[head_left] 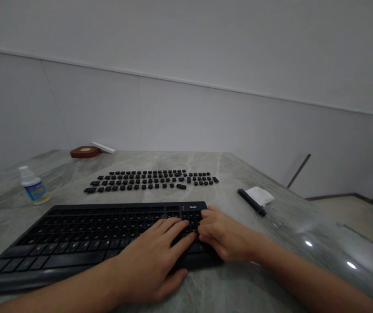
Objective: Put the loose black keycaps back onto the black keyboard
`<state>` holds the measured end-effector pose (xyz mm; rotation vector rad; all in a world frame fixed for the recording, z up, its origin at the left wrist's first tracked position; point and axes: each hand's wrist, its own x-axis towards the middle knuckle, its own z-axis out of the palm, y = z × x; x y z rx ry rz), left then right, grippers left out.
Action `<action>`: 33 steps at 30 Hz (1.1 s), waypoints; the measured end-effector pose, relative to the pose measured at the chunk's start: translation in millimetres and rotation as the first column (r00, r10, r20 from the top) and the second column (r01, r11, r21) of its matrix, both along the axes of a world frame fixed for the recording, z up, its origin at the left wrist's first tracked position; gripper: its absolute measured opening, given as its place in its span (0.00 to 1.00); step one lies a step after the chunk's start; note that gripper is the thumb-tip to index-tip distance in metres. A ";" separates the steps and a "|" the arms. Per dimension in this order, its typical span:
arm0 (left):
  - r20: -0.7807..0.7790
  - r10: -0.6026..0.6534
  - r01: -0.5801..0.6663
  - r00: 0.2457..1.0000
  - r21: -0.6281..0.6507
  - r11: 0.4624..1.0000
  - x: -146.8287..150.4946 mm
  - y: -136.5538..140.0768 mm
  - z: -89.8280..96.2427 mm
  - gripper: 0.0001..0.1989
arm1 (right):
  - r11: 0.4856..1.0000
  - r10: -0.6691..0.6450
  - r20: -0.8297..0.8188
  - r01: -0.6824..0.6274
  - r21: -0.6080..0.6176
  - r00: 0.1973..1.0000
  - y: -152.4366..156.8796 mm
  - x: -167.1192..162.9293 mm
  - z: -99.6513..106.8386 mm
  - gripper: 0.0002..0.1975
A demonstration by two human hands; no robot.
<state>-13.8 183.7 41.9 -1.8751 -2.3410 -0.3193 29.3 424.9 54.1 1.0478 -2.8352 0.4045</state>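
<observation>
Left hand [155, 261] and right hand [220, 232] at the right end of a long black plastic keyboard [101, 239].
Keyboard lies on a grey marbled tabletop [225, 165], its upper rows stripped of caps; left fingers loosely spread, tips on its right part; right fingers curled in at its right edge, cannot tell whether they grip anything. Beyond keyboard: rows of small black keycaps [144, 181]. Beyond its left end: white spray bottle with blue label [36, 189]. Right of it: narrow black bar [251, 202] beside a crumpled white sheet [261, 195].
</observation>
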 end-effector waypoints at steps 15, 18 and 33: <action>0.107 0.004 0.016 0.994 -0.181 0.983 -6.9 -29.1 9.0 0.36 | 0.992 -0.124 -0.034 0.123 -0.023 0.992 -5.8 2.5 -11.9 0.12; 0.125 0.063 -0.032 0.990 -0.238 0.971 -14.2 -58.2 17.4 0.35 | 0.984 -0.180 -0.026 0.180 -0.011 0.983 -7.4 1.6 -10.2 0.13; 0.087 0.906 -0.903 0.413 -0.091 0.420 -93.3 -210.6 9.9 0.34 | 0.757 -0.594 0.204 0.626 -0.185 0.778 10.5 -17.7 -19.6 0.09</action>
